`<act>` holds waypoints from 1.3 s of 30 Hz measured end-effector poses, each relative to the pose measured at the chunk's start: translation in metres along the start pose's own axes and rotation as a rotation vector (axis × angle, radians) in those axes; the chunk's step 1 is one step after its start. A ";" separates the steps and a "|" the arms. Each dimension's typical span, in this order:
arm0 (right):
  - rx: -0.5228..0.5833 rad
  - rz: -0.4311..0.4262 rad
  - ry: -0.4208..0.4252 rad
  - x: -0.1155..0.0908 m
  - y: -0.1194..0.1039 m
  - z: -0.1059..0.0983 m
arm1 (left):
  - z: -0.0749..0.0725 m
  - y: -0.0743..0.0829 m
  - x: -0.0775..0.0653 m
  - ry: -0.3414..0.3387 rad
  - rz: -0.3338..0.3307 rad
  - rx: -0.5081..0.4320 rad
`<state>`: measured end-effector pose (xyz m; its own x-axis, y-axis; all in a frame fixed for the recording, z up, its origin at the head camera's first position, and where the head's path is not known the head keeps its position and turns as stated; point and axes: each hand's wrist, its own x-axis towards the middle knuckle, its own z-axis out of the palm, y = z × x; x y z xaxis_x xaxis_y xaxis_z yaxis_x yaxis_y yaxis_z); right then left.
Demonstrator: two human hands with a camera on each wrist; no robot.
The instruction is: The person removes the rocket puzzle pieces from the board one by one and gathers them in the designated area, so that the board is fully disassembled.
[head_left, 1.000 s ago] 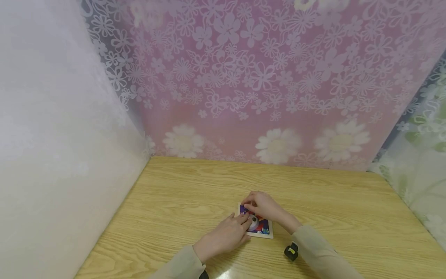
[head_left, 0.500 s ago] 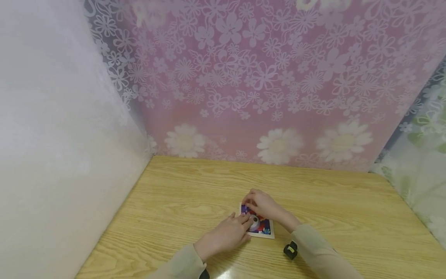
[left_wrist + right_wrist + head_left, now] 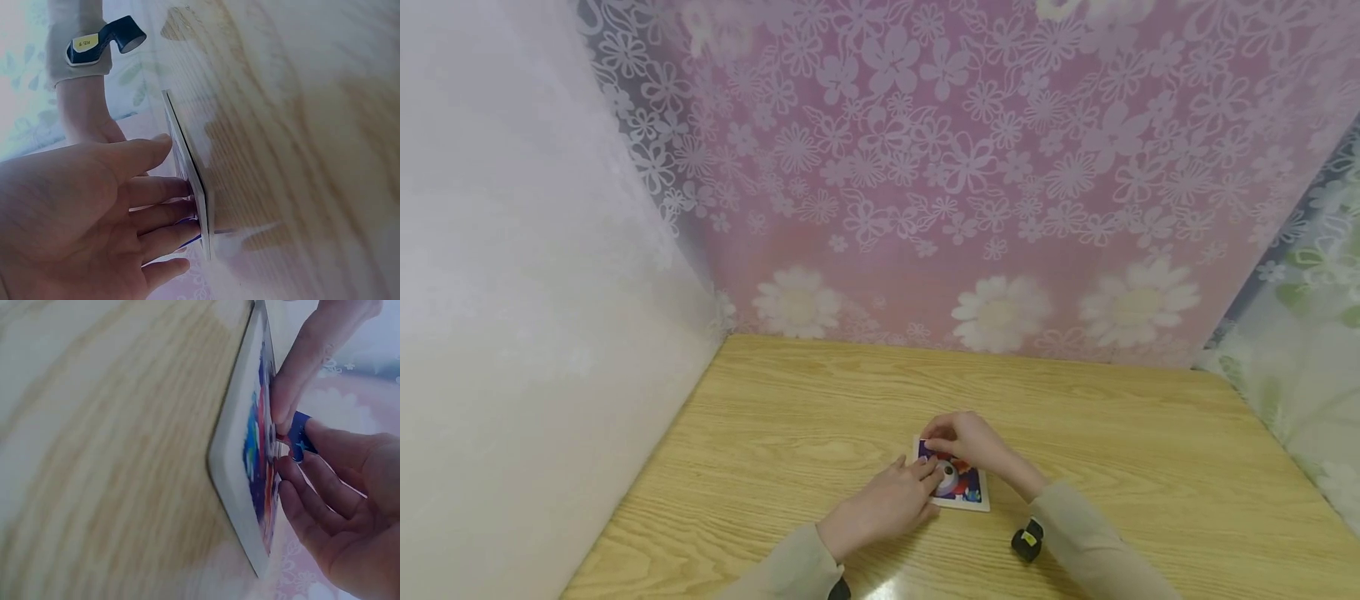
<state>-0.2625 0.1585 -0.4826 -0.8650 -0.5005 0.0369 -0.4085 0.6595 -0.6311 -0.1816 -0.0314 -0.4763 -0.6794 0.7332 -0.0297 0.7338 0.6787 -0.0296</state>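
A small jigsaw puzzle board with a pale frame and a blue, red and purple picture lies flat on the wooden table. My left hand rests on its left part, fingers nearly straight and fingertips on the picture. In the left wrist view, the left hand's fingers reach across the board's edge. My right hand is over the board's far side. Between its thumb and index finger it pinches a dark blue puzzle piece, tilted up from the picture in the right wrist view. The left fingertips are right beside that piece.
The wood-grain table extends around the board. A pink flowered curtain rises behind it, with a white sheet on the left. A black wrist camera hangs by the right sleeve.
The back of my right hand has turned slightly rightward, with its thumb and fingers still at the board's far left corner. My left hand stays in place on the board.
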 end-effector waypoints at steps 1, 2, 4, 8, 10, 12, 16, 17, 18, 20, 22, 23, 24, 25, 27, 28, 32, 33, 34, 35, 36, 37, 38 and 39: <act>0.005 0.008 0.008 0.000 0.000 0.000 | 0.000 0.000 0.000 0.002 -0.001 0.000; 0.013 0.017 0.016 0.000 0.000 0.000 | 0.000 0.000 0.000 0.004 -0.002 0.000; 0.022 0.030 0.042 0.000 0.001 0.000 | -0.001 0.000 0.000 0.004 -0.003 0.000; 0.034 0.057 0.080 -0.001 0.003 -0.001 | -0.004 0.000 -0.001 -0.011 -0.009 -0.018; 0.037 0.062 0.098 -0.002 0.005 -0.003 | -0.005 0.001 -0.001 -0.024 -0.017 -0.030; 0.043 0.066 0.119 -0.003 0.006 -0.007 | -0.005 0.002 0.000 -0.029 -0.023 -0.035; 0.037 0.066 0.155 -0.006 0.009 -0.015 | -0.004 0.002 0.000 -0.035 -0.038 -0.044; 0.032 0.066 0.160 -0.007 0.010 -0.017 | -0.003 0.002 0.000 -0.035 -0.041 -0.046; 0.040 0.072 0.164 -0.008 0.012 -0.019 | -0.002 0.001 0.001 -0.036 -0.043 -0.049; 0.073 0.079 0.163 -0.010 0.015 -0.023 | -0.001 0.000 0.001 -0.039 -0.045 -0.048; 0.109 0.088 0.163 -0.012 0.018 -0.026 | 0.000 -0.001 0.002 -0.037 -0.043 -0.046; 0.124 0.090 0.163 -0.014 0.020 -0.027 | 0.000 -0.002 0.002 -0.034 -0.042 -0.046; 0.141 0.093 0.162 -0.015 0.022 -0.029 | 0.000 -0.002 0.002 -0.031 -0.039 -0.043; 0.139 0.095 0.164 -0.017 0.023 -0.031 | 0.000 -0.003 0.003 -0.029 -0.039 -0.043; 0.115 0.096 0.178 -0.019 0.026 -0.034 | 0.000 -0.004 0.003 -0.022 -0.037 -0.041; 0.096 0.092 0.181 -0.021 0.028 -0.036 | 0.001 -0.004 0.003 -0.020 -0.037 -0.040; 0.034 0.116 0.200 -0.028 0.032 -0.045 | 0.001 -0.004 0.003 -0.016 -0.036 -0.047; 0.027 0.118 0.199 -0.031 0.033 -0.047 | 0.001 -0.004 0.003 -0.016 -0.035 -0.050; 0.027 0.126 0.199 -0.033 0.033 -0.050 | 0.001 -0.004 0.003 -0.015 -0.033 -0.054; 0.030 0.136 0.202 -0.036 0.034 -0.052 | 0.001 -0.004 0.002 -0.013 -0.032 -0.058; 0.029 0.141 0.205 -0.039 0.035 -0.054 | 0.002 -0.005 0.002 -0.012 -0.032 -0.062; 0.032 0.146 0.206 -0.041 0.036 -0.056 | 0.002 -0.005 0.002 -0.010 -0.031 -0.066; 0.036 0.147 0.206 -0.044 0.038 -0.058 | 0.003 -0.005 0.002 -0.008 -0.031 -0.072; 0.037 0.150 0.211 -0.046 0.039 -0.060 | 0.003 -0.006 0.002 -0.007 -0.032 -0.078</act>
<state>-0.2563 0.2414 -0.4624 -0.9584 -0.2680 0.0985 -0.2630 0.6944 -0.6698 -0.1871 -0.0337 -0.4791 -0.7021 0.7111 -0.0374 0.7096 0.7030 0.0475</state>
